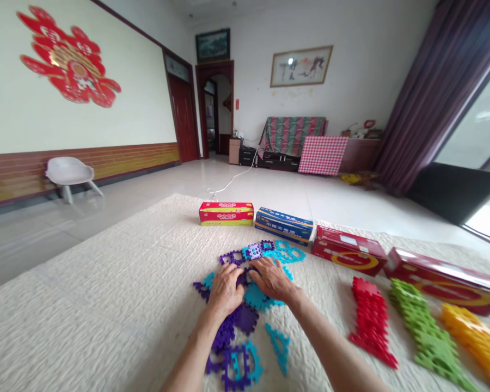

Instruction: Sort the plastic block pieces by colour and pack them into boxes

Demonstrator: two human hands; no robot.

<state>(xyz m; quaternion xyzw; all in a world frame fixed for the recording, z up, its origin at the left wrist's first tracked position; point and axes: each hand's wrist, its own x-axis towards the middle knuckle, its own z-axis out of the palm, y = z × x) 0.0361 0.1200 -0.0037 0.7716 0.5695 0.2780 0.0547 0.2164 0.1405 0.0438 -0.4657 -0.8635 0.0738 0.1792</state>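
Both hands are palm down among a loose spread of purple pieces [247, 318] and turquoise pieces [255, 298], flat plastic shapes with toothed edges, lying on a cream textured cloth [106, 305]; the left hand [227, 291] is over the left part of the spread, the right hand [271, 277] just beside it, reaching across turquoise and purple; both are loosely curved and rather narrow, and whether either one grips a piece cannot be told, since the palms are hidden; beyond them a lilac piece [253, 251] lies among others of purple and turquoise; nearer the wearer, between the forearms, are a purple frame-like piece [225, 375] and a turquoise triangular piece [278, 348], the latter a little apart to the right; farther right, well apart from the hands, lie red pieces [369, 316], then green pieces [427, 332], then yellow pieces [473, 340], each colour in its own elongated group; behind all this stands a row of boxes, from left to right a red-and-yellow box [226, 215], a blue box [283, 226], a dark red box [349, 250] and a longer dark red box [445, 280]; across the room a white chair [69, 171] stands by the left wall
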